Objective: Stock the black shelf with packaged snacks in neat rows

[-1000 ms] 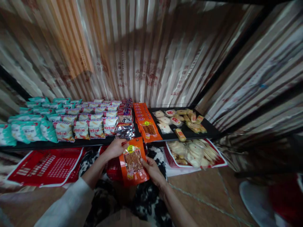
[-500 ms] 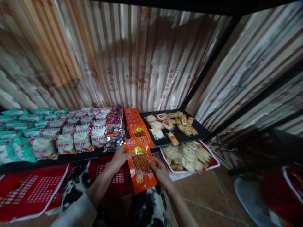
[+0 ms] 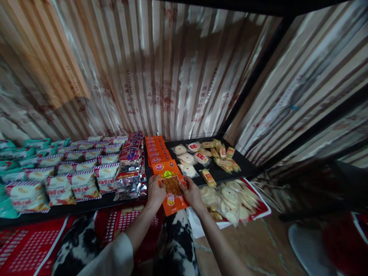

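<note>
An orange snack packet (image 3: 171, 186) with a window of brown sticks is pinched by its two side edges. My left hand (image 3: 156, 193) grips the left edge and my right hand (image 3: 192, 194) the right edge. The packet lies over the front of an overlapping row of matching orange packets (image 3: 156, 149) on the black shelf (image 3: 198, 175). Left of that row stand stacked dark red and silver packets (image 3: 130, 165). Round white packaged pieces (image 3: 186, 158) lie to the right, with a yellow wrapped bar (image 3: 208, 178) near the shelf edge.
White snack bags (image 3: 83, 186) and teal bags (image 3: 8, 172) fill the shelf's left side. Below are red baskets (image 3: 37, 245), one holding white packaged rounds (image 3: 230, 195). A striped sheet (image 3: 161, 69) hangs behind, and a dark post (image 3: 255, 80) slants at the right.
Both hands have moved the orange packet forward and up onto the row of matching packets. My left hand has slid lower along its edge. The view has shifted slightly to the right.
</note>
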The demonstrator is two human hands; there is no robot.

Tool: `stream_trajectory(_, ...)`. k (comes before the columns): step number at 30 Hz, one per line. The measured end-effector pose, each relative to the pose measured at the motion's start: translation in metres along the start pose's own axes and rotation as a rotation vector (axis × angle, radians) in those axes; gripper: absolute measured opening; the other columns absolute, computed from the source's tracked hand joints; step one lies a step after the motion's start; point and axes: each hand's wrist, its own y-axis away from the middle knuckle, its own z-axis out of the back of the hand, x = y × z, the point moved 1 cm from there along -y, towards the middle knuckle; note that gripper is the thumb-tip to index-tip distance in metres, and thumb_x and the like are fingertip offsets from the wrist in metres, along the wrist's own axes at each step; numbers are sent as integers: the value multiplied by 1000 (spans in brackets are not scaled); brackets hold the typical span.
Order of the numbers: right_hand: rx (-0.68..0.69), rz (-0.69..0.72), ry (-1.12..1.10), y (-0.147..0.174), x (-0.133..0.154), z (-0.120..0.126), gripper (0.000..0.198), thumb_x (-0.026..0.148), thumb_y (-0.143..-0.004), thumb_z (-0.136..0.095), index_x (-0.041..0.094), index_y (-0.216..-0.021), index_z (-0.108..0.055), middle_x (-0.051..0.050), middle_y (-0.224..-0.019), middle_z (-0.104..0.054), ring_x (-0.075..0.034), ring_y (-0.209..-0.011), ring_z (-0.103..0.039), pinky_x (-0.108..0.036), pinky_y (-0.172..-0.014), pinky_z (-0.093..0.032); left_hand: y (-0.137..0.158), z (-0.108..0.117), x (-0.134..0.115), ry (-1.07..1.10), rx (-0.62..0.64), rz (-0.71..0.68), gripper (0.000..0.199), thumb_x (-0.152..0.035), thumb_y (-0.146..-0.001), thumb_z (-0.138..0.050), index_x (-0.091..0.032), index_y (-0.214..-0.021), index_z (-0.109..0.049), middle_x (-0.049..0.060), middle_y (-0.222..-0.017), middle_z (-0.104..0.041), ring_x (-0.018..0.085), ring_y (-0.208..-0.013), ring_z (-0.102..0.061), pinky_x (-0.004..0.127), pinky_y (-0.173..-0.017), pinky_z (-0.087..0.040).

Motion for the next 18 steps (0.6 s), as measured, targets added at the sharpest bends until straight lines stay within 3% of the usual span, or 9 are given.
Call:
stream_trajectory(3, 2, 4, 151, -12, 4, 0, 46, 31, -82, -43, 17, -127, -46, -7, -101, -68, -21, -90, -64, -31, -80, -47, -11, -8, -5, -66, -6, 8, 42, -8, -75, -48, -6, -115, -59, 16, -124, -54, 21, -117, -50, 29, -105, -33)
stream_trajectory(8, 17, 44, 341, -21, 6, -4, 42, 27, -87, -39, 16, -126, -49, -11, -117, -62, -21, -105, -59, -30, -90, -43, -21, -20, -3, -203, 3, 17, 44, -10, -76, -48, -3, -118, -56, 18, -127, -50, 24, -122, -44, 29, -106, -31)
stream_trajectory(18, 13, 106, 537, -26, 9, -14, 32, 26, -89, -39, 17, -112, -59, -10, -114, -58, -17, -92, -61, -24, -79, -46, -25, -27, 5, -332, 17, 33, 47, -12, -77, -47, -2, -122, -53, 19, -130, -46, 26, -125, -40, 29, -107, -27)
